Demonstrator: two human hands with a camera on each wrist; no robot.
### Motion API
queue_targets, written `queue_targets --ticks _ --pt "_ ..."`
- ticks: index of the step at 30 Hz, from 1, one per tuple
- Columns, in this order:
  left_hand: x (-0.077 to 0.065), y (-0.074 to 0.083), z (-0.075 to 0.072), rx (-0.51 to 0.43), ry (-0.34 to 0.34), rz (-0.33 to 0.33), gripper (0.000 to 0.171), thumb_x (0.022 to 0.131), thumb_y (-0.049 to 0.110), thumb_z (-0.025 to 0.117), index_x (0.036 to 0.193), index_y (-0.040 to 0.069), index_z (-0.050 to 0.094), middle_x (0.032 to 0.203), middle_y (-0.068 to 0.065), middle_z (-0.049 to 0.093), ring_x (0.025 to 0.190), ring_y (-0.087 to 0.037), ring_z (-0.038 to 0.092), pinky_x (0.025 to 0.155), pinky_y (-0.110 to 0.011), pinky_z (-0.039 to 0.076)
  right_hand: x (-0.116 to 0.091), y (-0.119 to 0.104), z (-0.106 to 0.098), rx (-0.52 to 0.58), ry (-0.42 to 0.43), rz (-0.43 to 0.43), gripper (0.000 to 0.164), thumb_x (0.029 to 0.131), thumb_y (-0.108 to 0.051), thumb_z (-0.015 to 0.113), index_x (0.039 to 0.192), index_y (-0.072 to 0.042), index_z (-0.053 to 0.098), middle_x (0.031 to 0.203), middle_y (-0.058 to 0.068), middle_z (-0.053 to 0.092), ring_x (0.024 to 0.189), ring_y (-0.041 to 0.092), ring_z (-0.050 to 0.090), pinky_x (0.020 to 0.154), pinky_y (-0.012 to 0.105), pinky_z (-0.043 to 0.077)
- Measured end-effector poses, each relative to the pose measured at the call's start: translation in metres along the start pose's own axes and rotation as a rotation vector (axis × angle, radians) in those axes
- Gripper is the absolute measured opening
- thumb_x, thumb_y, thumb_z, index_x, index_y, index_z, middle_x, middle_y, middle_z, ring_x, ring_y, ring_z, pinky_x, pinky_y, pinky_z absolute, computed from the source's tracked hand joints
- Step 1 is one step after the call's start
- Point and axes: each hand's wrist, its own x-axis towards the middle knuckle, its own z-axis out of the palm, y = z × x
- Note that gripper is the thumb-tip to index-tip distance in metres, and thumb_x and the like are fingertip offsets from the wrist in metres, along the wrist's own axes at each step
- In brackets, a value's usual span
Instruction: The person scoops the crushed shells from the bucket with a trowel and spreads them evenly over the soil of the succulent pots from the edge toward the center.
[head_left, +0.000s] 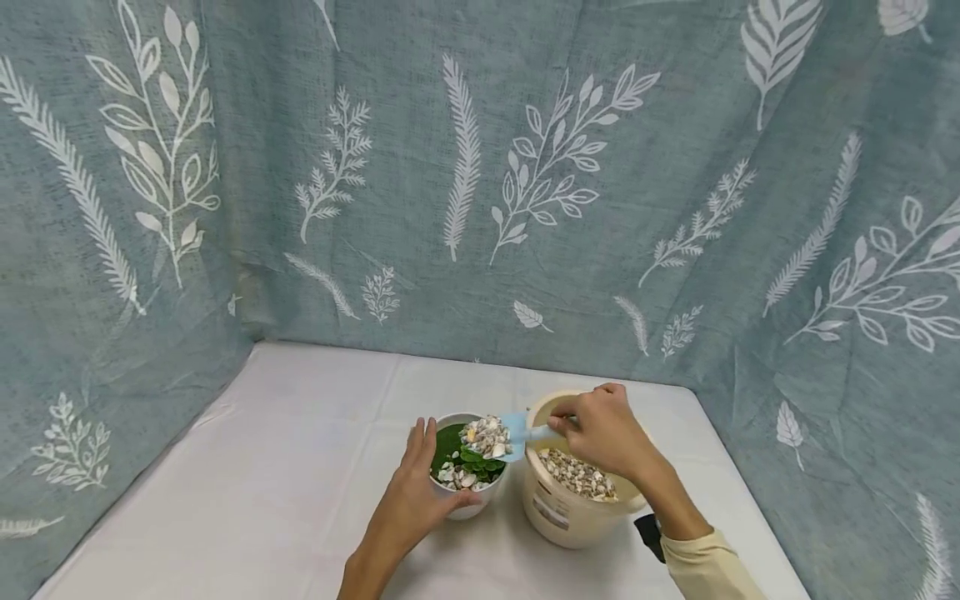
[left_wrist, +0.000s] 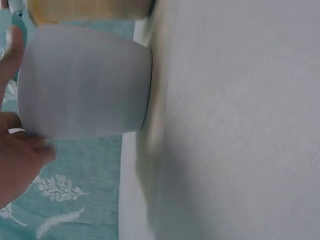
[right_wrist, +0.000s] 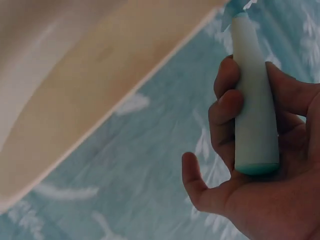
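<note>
Right hand (head_left: 603, 425) pinches a light blue scoop (head_left: 517, 438) over a white pot (head_left: 473, 510), left hand (head_left: 412, 504) spread at its rim

The right hand's fingers (right_wrist: 227, 105) close on the scoop's pale handle (right_wrist: 255, 105), thumb on one side and fingers on the other; in the right wrist view one finger stands off it, bent. The left hand's fingers are spread and fairly straight, touching the pot's side, with the thumb along the near rim.

The scoop's blade lies across the right part of the pot's mouth, heaped with small pale and brown pebbles (head_left: 486, 437). The pot stands upright; inside are green leaves (head_left: 474, 465) and whitish stones (head_left: 456, 477). Just right of it stands a larger cream bucket (head_left: 581, 523), partly filled with similar gravel (head_left: 576, 475), a label (head_left: 551, 511) on its wall.

A cream sleeve (head_left: 708, 567) covers the right forearm, and a dark object (head_left: 649, 536) shows beside it.

Everything stands on a desk (head_left: 292, 458) spread with white cloth, faint creases running over it. Around its back and both sides hangs a grey-green curtain (head_left: 408, 167) printed with white leaves and sprigs, softly wrinkled.
</note>
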Motion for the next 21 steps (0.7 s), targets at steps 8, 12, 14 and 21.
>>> queue_targets --ticks 8,12,14,21 --pt "0.000 -0.004 0.002 -0.016 0.012 -0.056 0.134 0.073 0.058 0.090 0.168 0.003 0.013 0.172 -0.023 0.026 0.145 -0.051 0.047 0.111 -0.062 0.050 0.018 -0.032 0.023 -0.117 -0.028 -0.059 0.016 0.096 -0.017 0.072 0.086 -0.019 0.083 0.077 -0.009 0.078 0.072 0.007 0.071 0.106 0.059 0.042" --pt "0.001 -0.004 0.000 -0.009 0.010 -0.074 0.135 0.072 0.059 0.090 0.168 0.004 0.012 0.171 -0.023 0.027 0.142 -0.052 0.050 0.108 -0.062 0.052 0.022 -0.041 0.027 -0.183 -0.020 -0.126 0.024 0.096 -0.018 0.072 0.072 -0.021 0.075 0.062 -0.010 0.067 0.063 0.007 0.063 0.104 0.059 0.044" --pt "0.001 -0.004 -0.002 -0.009 0.009 -0.080 0.136 0.072 0.059 0.090 0.168 0.004 0.011 0.172 -0.023 0.026 0.141 -0.052 0.051 0.107 -0.062 0.052 0.023 -0.045 0.027 -0.209 -0.010 -0.156 0.029 0.095 -0.017 0.072 0.067 -0.021 0.070 0.058 -0.010 0.060 0.060 0.007 0.058 0.103 0.060 0.044" --pt "0.000 -0.004 -0.004 -0.023 -0.010 -0.101 0.138 0.072 0.062 0.088 0.168 0.005 0.009 0.172 -0.024 0.024 0.144 -0.052 0.047 0.109 -0.061 0.051 0.028 -0.052 0.032 -0.337 0.060 -0.202 0.045 0.093 -0.016 0.073 0.055 -0.022 0.050 0.053 -0.008 0.043 0.053 0.012 0.049 0.102 0.061 0.044"
